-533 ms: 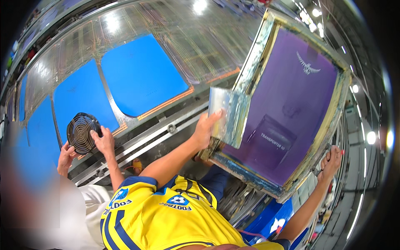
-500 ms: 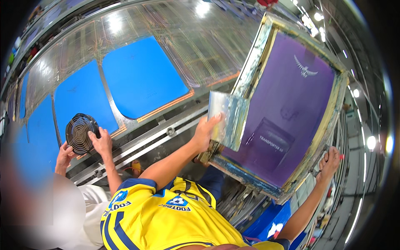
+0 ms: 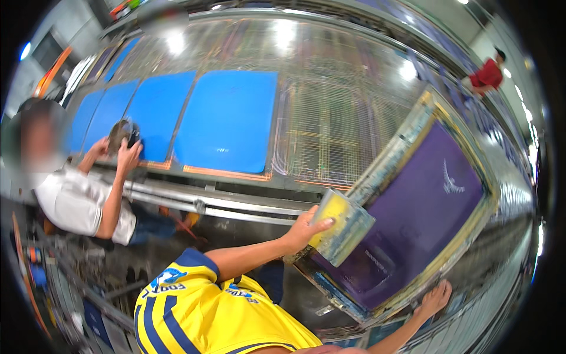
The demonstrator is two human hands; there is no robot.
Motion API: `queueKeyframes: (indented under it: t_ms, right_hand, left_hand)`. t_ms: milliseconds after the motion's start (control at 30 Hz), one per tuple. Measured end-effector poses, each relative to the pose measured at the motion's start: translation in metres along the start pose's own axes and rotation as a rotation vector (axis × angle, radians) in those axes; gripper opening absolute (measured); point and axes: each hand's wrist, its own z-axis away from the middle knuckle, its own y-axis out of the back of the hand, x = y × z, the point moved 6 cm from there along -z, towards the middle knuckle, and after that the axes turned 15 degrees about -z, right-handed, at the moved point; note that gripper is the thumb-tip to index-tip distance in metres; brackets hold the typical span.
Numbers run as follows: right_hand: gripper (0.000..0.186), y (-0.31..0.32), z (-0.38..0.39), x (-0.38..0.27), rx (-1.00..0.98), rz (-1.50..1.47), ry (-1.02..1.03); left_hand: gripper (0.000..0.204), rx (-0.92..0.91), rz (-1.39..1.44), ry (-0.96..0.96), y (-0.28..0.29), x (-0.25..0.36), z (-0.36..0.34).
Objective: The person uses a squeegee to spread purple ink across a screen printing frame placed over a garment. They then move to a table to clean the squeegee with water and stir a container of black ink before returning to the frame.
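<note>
A large printing screen frame [image 3: 394, 158] with purple mesh [image 3: 424, 218] and a small white bird mark stands tilted in front of me. My left hand [image 3: 303, 229] grips a yellow-stained flat squeegee block [image 3: 345, 227] against the frame's near left corner. My right hand [image 3: 433, 299] holds the frame's lower right edge, fingers wrapped over the rim. My yellow and blue striped shirt [image 3: 200, 312] fills the bottom of the view.
A long glossy table [image 3: 330, 112] carries several blue rectangular panels [image 3: 227, 121]. At the left a person in a white shirt [image 3: 73, 200] holds a small round black fan [image 3: 124, 133] over a panel. Metal rails [image 3: 224, 203] run along the table's near side. A person in red [image 3: 486, 74] stands far back right.
The view has swung, so the blue panels and the table now lie more level. Both hands keep their hold on the block and the frame. The person at the left still holds the fan.
</note>
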Motion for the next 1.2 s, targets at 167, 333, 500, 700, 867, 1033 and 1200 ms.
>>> queueKeyframes:
  t_ms: [167, 333, 500, 700, 867, 1033, 1200]
  right_hand:
    - [0.034, 0.054, -0.079, 0.012, -0.09, 0.167, 0.031]
    - [0.025, 0.029, -0.122, 0.016, -0.155, 0.102, -0.13]
    - [0.025, -0.023, -0.116, -0.011, -0.186, -0.028, -0.148]
    - [0.02, 0.003, -0.193, 0.016, -0.391, 0.355, 0.702]
    - [0.023, -0.03, -0.231, 0.025, -0.297, 0.082, 0.428]
    - [0.019, -0.111, -0.149, -0.012, -0.274, -0.009, -0.043]
    - [0.022, -0.168, -0.138, 0.03, -0.382, -0.04, -0.118]
  left_hand:
    - [0.06, 0.058, -0.093, -0.017, -0.071, 0.007, -0.008]
    - [0.07, 0.088, -0.085, -0.021, -0.103, -0.015, -0.02]
    - [0.08, 0.22, -0.098, -0.048, -0.088, 0.017, 0.002]
    - [0.077, 0.211, 0.007, -0.159, -0.081, 0.053, 0.02]
    - [0.075, 0.264, 0.066, -0.241, -0.072, 0.047, 0.015]
    - [0.068, 0.3, 0.156, -0.198, -0.041, 0.037, 0.009]
    - [0.064, 0.349, 0.098, -0.168, 0.014, 0.048, 0.002]
